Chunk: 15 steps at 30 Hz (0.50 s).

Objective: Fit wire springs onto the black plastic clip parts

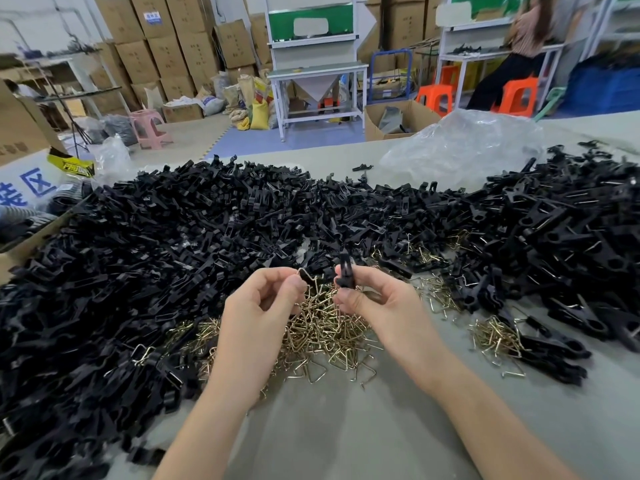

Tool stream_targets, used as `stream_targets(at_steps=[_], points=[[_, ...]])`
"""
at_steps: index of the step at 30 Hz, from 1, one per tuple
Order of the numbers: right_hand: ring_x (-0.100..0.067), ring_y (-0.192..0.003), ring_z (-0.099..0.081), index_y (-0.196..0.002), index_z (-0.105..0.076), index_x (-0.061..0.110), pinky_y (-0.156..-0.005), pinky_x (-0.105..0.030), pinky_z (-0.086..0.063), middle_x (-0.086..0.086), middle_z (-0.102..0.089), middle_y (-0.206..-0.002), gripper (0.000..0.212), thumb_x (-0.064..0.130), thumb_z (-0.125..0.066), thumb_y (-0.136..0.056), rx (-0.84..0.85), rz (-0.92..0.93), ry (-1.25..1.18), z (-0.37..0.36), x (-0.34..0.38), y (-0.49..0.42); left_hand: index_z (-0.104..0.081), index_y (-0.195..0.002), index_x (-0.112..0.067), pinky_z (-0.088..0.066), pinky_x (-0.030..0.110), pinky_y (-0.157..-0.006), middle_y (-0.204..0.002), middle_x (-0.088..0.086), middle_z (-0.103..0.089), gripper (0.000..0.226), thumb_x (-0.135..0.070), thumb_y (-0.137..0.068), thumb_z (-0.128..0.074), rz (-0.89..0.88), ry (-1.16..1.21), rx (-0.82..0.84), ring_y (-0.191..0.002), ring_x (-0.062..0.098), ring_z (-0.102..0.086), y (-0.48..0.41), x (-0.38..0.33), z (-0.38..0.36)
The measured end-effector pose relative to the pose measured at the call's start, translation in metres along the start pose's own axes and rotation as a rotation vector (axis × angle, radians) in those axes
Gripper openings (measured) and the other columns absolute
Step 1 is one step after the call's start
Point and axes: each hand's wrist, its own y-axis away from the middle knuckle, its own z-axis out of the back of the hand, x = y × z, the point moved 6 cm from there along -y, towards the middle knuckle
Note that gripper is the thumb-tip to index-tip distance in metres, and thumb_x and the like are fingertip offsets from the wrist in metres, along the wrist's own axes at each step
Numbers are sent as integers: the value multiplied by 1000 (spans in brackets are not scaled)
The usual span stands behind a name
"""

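Here, both hands are raised just above the grey-green tabletop (346, 431), close together but not touching. The left hand (263, 308) has its fingers curled, with thumb and forefinger pinching a bent brass-coloured wire spring (309, 276) at its tip; something small and dark sits against the spring, too blurred to make out. The right hand (381, 301) is curled too, gripping a slim black plastic clip part (345, 271) between thumb and forefinger — the part stands roughly upright, its upper end poking above the fingers. Spring and clip part are just beside each other, and whether they touch I cannot tell. Directly beneath the hands lies a loose heap of brass-coloured wire springs (322, 334), with a smaller cluster of the same springs (495, 337) off to the right. A broad mound of black plastic clip parts (173, 251) covers the table's left and middle; a second black mound (571, 230) on the right shows glints of wire among its pieces. Behind it rests a crumpled clear plastic bag (460, 147).
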Motion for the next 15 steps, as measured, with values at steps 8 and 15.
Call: stream_targets(at_steps=[8, 15], points=[[-3, -97, -72, -108, -70, 40, -92, -26, -56, 19, -76, -103, 34, 10, -73, -91, -84, 82, 83, 1, 1, 0, -64, -93, -32, -43, 11, -71, -89, -18, -61, 7, -26, -96, -63, -321, -505, 61, -84, 1, -59, 7, -13, -6], [-3, -93, -72, -102, -68, 46, -94, -33, -57, 22, -76, -99, 36, 13, -73, -91, -96, 70, 105, 1, -1, -1, -73, -98, -16, -53, 40, -66, -86, -1, -59, 11, -9, -89, -74, -616, -925, 110, -72, 22, -57, 11, -15, -14]])
